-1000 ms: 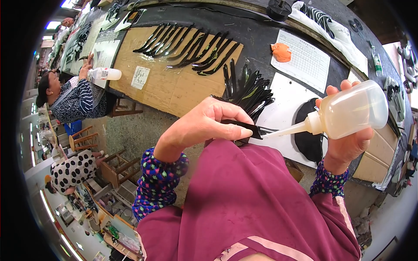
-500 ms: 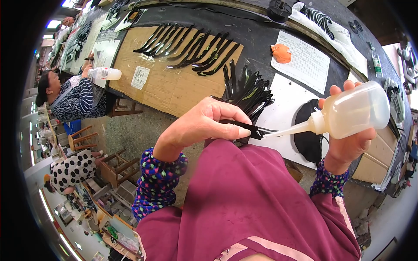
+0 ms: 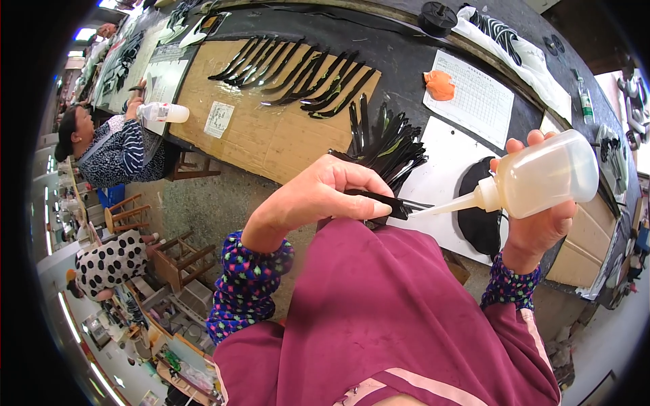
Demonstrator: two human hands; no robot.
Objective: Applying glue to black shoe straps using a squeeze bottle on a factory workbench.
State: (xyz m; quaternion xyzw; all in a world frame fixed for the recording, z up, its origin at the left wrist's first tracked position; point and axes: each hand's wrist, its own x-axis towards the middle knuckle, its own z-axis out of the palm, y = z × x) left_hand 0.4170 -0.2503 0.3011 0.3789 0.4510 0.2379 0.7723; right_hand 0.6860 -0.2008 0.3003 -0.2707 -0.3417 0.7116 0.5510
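Between the thumb and fingers of my left hand [image 3: 315, 196] is a short black strip [image 3: 401, 208], its free end pointing right. My right hand [image 3: 535, 233] is wrapped round a translucent squeeze bottle [image 3: 550, 174] with pale yellowish liquid in it. The bottle is tipped to the left, and its thin nozzle tip is at the strip's end; whether they touch, I cannot tell. Just beyond my left hand lies a bunch of glossy black strips [image 3: 389, 142]. Several more black strips [image 3: 288, 71] lie in a row on a brown cardboard sheet [image 3: 264, 145].
A white board [image 3: 433, 155] carries a black fabric piece [image 3: 479, 206] near my right hand. Farther back are a printed sheet [image 3: 484, 101], an orange lump [image 3: 439, 86], a black spool [image 3: 437, 19] and a clear bottle [image 3: 585, 98]. A co-worker [image 3: 115, 152] works at the left; wooden stools [image 3: 179, 260] stand below.
The bottle in my right hand has shifted slightly left and down, its nozzle tip staying by the strip's end. My left hand still grips the strip, almost unmoved.
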